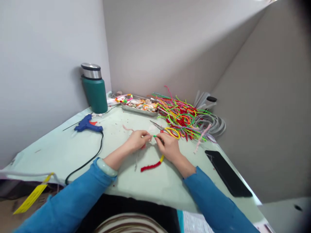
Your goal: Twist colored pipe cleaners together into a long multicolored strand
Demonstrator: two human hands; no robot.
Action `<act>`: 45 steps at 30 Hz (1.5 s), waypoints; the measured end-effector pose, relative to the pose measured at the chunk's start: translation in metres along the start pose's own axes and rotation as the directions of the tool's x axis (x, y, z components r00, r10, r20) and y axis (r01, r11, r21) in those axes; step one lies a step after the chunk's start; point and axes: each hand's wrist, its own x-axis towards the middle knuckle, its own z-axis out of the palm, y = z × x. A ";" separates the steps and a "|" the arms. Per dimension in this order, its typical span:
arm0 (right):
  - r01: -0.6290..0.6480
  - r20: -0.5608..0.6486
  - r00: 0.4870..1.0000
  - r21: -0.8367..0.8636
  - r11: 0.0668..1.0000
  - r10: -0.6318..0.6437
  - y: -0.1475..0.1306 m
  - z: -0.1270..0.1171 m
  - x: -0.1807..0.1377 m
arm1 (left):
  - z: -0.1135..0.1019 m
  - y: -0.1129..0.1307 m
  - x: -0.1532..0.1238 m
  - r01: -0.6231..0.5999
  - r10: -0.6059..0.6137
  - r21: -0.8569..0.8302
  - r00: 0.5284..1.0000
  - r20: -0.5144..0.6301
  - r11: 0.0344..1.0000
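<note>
My left hand [138, 141] is closed in a pinch on a pale pink pipe cleaner [126, 128], whose end sticks out behind the fingers. Close beside it, my right hand [169, 148] pinches a pipe cleaner with a green bit [154, 136] showing between the two hands. From under the right hand comes a red and yellow fuzzy length [151, 167]; whether it joins the green bit is hidden. Scissors with yellow handles [172, 132] lie just behind the right hand. A thin metal tool [136, 163] rests on the table below the left hand.
A blue glue gun [87, 124] with a black cord lies at left, near a green bottle [95, 94]. At the back are a metal tray [139, 111] of small pieces and a heap of coloured pipe cleaners [181, 113]. Grey coils [213, 124] and a black phone [228, 173] lie right.
</note>
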 end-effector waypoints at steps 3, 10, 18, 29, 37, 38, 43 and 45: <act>-0.024 -0.027 0.999 0.033 0.999 0.025 -0.004 -0.004 0.008 | 0.003 0.005 0.002 -0.031 0.032 0.018 0.999 -0.035 0.999; -0.060 -0.062 0.996 0.169 0.984 0.071 0.006 0.012 0.035 | 0.013 0.005 0.027 -0.099 0.095 -0.064 0.994 -0.056 0.993; -0.036 -0.045 0.998 0.229 0.973 0.047 0.014 0.022 0.016 | 0.017 -0.015 0.025 -0.177 0.186 0.092 0.976 -0.111 0.980; 0.013 -0.069 0.998 0.236 0.972 0.003 0.006 0.018 0.017 | 0.006 -0.002 0.015 -0.027 0.059 -0.314 0.994 0.091 0.949; 0.043 -0.060 0.998 0.281 0.959 -0.027 0.002 0.014 0.017 | 0.001 0.004 0.005 0.069 0.012 -0.438 0.984 0.180 0.896; 0.046 -0.058 0.998 0.285 0.957 -0.031 0.002 0.014 0.017 | 0.000 0.003 0.005 0.077 0.016 -0.449 0.979 0.201 0.890; 0.056 -0.059 0.997 0.254 0.966 -0.043 0.005 0.016 0.016 | 0.002 -0.005 0.010 0.077 0.037 -0.462 0.972 0.232 0.883; 0.054 -0.060 0.997 0.222 0.974 -0.041 0.007 0.017 0.016 | 0.003 -0.006 0.011 0.054 0.042 -0.433 0.977 0.209 0.900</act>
